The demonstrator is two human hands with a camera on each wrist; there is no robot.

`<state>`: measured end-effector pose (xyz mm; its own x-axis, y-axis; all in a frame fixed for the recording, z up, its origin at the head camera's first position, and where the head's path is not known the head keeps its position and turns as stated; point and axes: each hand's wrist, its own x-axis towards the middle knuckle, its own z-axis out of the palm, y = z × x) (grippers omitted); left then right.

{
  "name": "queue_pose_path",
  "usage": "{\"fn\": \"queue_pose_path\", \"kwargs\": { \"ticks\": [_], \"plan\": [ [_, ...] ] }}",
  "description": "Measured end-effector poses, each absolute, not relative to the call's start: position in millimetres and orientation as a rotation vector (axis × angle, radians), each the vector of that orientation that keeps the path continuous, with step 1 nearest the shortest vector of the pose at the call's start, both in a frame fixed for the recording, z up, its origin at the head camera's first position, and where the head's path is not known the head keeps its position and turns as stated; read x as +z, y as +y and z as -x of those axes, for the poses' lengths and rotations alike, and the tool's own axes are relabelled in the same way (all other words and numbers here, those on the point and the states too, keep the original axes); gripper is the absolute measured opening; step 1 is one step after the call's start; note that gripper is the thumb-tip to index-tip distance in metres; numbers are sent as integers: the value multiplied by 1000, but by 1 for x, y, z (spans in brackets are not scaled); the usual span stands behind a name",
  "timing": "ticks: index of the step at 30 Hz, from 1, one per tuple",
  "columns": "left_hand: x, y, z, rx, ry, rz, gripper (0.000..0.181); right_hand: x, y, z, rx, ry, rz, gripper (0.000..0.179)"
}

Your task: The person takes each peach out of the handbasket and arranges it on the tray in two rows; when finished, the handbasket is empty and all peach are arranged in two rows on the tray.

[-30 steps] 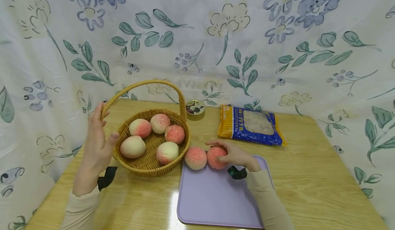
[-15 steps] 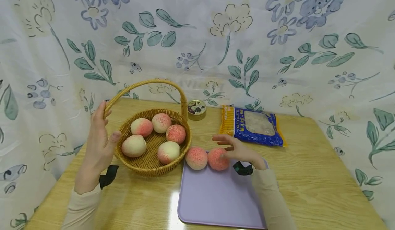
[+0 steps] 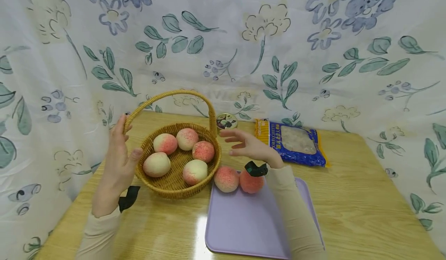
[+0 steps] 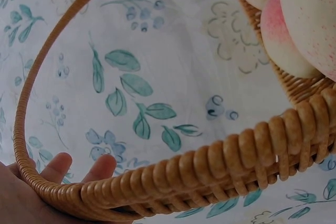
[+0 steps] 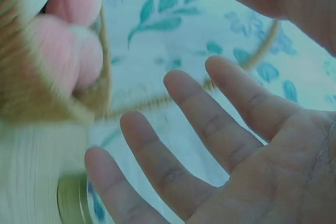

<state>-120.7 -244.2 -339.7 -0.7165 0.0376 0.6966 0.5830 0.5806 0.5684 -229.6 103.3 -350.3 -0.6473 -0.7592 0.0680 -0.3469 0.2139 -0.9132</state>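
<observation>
Where the table [image 3: 167, 229] lies nearest, one purple tray [image 3: 251, 223], flat, its long axis running near to far. At its far edge, two pink peaches side by side: left peach [image 3: 226, 179], just beside the basket, and right peach [image 3: 251, 184], partly hidden by the right wrist's black mount [image 3: 256, 169]. Left hand [image 3: 118, 167]: at the left side of the handle, fingers against it, thumb spread away; place on the handle unchanged from a second ago. One wicker basket [image 3: 174, 193], on the table left of the tray, mouth facing up; its outline nearly round, so no long axis can be told with certainty. Five peaches [image 3: 156, 164] inside, as before. Handle [image 3: 174, 92]: tall arch pointing up, its span running from left to right and slightly away. Right hand [image 3: 251, 148]: spread, fingers parted, holding nothing, above the table between basket and packet; a second ago it rested on the right peach, and it has since lifted and moved leftward. Beyond: one round tin [image 3: 226, 121] and one blue-and-yellow packet [image 3: 299, 145], long axis left to right. Farthest: floral cloth [image 3: 223, 47], hanging.
</observation>
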Motion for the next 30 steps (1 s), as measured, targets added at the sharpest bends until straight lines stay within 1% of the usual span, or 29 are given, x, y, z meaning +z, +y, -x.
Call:
{"fn": "queue_pose_path", "kwargs": {
  "ticks": [8,15,19,24,30],
  "plan": [
    [-339,-241,123,-1102,-2173,491,84,-349,34,243,-1351,2005,1062,58],
    [-336,-243,120,-1098,-2176,478,87,-358,-24,244,-1233,1930,1086,60],
    [-335,-244,120,-1101,-2176,478,88,-366,-47,241,-1188,1936,1113,58],
    [-336,-245,119,-1086,-2186,477,88,-372,-69,239,-1162,1941,1084,59],
    [-335,-245,119,-1073,-2174,478,89,-380,-97,235,-950,2072,1080,60]
  ]
}}
